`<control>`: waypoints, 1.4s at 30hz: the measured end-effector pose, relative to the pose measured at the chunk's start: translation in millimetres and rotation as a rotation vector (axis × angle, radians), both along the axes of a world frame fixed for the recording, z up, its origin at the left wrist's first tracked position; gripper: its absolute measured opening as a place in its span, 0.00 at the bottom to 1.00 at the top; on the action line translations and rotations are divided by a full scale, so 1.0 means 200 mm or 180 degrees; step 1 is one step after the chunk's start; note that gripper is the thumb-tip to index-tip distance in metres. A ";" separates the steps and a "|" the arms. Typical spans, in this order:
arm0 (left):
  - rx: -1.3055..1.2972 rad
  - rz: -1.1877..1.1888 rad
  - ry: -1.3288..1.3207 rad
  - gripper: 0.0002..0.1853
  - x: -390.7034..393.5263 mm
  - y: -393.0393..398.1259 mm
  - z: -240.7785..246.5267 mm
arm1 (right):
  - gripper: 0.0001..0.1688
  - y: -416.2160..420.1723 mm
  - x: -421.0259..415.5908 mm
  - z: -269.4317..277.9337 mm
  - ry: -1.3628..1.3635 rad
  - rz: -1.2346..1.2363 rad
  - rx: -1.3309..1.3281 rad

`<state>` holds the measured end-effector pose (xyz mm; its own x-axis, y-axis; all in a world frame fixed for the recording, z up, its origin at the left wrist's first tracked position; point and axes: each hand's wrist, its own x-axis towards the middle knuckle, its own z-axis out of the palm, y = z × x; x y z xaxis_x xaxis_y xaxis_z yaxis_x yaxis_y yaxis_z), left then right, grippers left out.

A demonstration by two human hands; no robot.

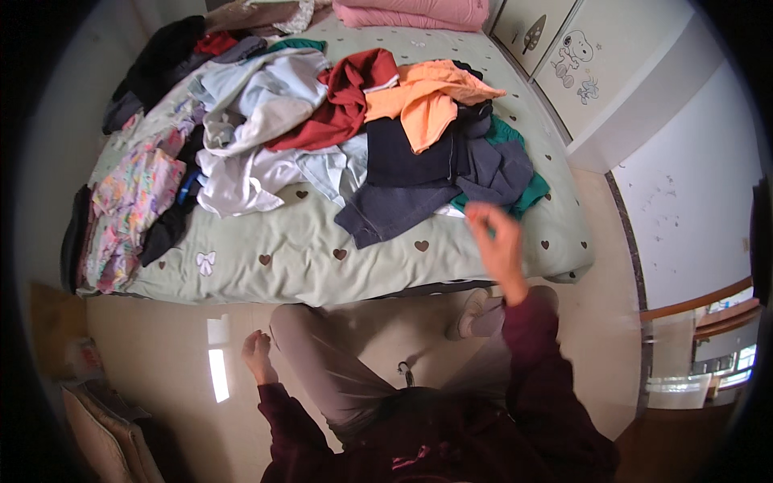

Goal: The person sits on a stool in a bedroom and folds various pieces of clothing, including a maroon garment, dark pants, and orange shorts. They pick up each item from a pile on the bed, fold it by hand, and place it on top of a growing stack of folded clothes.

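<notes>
My right hand (496, 244) is raised at the bed's near edge, close to a green garment (531, 194) and a dark grey garment (398, 211); its fingers are curled and blurred, and whether they touch anything I cannot tell. Low beside my left knee hangs my left hand (259, 356), fingers bent, with nothing visible in it. Across the bed lies a loose heap: an orange garment (429, 108) over a black one (407, 154), a red garment (344, 108), a pale blue and white garment (266, 96), a white garment (241, 181) and a floral garment (136, 205).
The bed's pale green cover (302, 259) bears hearts and bows. Folded pink bedding (410, 15) lies at its far end, dark clothes (163, 60) at the far left. A cabinet (580, 66) stands right. Brownish folded material (109, 435) is on the floor at lower left.
</notes>
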<state>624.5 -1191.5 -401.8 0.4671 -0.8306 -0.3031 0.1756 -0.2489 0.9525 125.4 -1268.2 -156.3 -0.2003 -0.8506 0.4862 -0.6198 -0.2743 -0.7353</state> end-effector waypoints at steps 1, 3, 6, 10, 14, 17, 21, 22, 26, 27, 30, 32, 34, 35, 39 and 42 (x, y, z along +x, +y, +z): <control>-0.0301 0.0209 -0.0321 0.11 0.00 0.02 0.19 | 0.09 -0.19 -0.04 0.09 0.0148 -0.0120 -0.0383; -0.0769 0.0477 -0.0787 0.11 -0.07 0.04 0.58 | 0.24 -0.55 -0.16 0.23 0.1333 -0.0588 -0.0625; -0.1218 0.0356 -0.1060 0.08 -0.26 0.00 0.91 | 0.38 -1.01 -0.34 0.27 0.2090 -0.1122 -0.0989; -0.1512 -0.0350 -0.0935 0.07 -0.62 -0.17 1.10 | 0.35 -1.29 -0.62 0.15 0.2353 -0.1450 -0.0495; -0.1974 -0.0800 -0.1482 0.09 -0.93 -0.38 1.24 | 0.18 -1.01 -0.42 0.20 0.1882 -0.0839 -0.1074; -0.2519 -0.0907 -0.2655 0.29 -1.16 -0.55 1.41 | 0.14 -0.54 -0.32 0.30 0.2221 -0.0451 -0.1417; -0.3063 -0.1957 -0.2933 0.50 -1.66 -0.71 1.44 | 0.12 0.07 -0.47 0.26 0.2258 -0.0253 -0.0865; -0.3115 -0.2160 -0.3140 0.47 -1.74 -0.68 1.40 | 0.12 0.19 -0.45 0.25 0.2159 -0.0255 -0.0750; -0.3059 -0.3050 -0.3850 0.39 -1.86 -0.59 1.09 | 0.13 0.50 -0.47 0.08 0.1792 -0.0147 -0.0103; -0.3278 -0.2822 -0.3643 0.31 -1.86 -0.56 1.03 | 0.13 0.56 -0.48 0.03 0.1754 -0.0121 0.0054; -0.3380 -0.3091 -0.3822 0.18 -1.71 -0.48 1.02 | 0.11 0.64 -0.53 -0.06 0.1670 -0.0047 0.0392; -0.3311 -0.3401 -0.3760 0.12 -1.55 -0.37 1.21 | 0.10 0.64 -0.52 -0.07 0.1657 0.0028 0.0597; -0.2811 -0.3855 -0.4013 0.12 -1.42 -0.32 1.28 | 0.11 0.59 -0.54 -0.09 0.1417 0.0419 0.0955; -0.2558 -0.4069 -0.4114 0.14 -1.36 -0.31 1.29 | 0.12 0.58 -0.54 -0.09 0.1286 0.0613 0.1125; -0.1451 -0.5030 -0.3024 0.15 -1.13 -0.39 1.36 | 0.14 0.49 -0.54 0.06 0.0833 0.1076 0.1767; -0.2062 -0.4012 -0.3140 0.12 -1.11 -0.52 1.41 | 0.13 0.32 -0.52 0.16 0.0464 0.0434 0.0839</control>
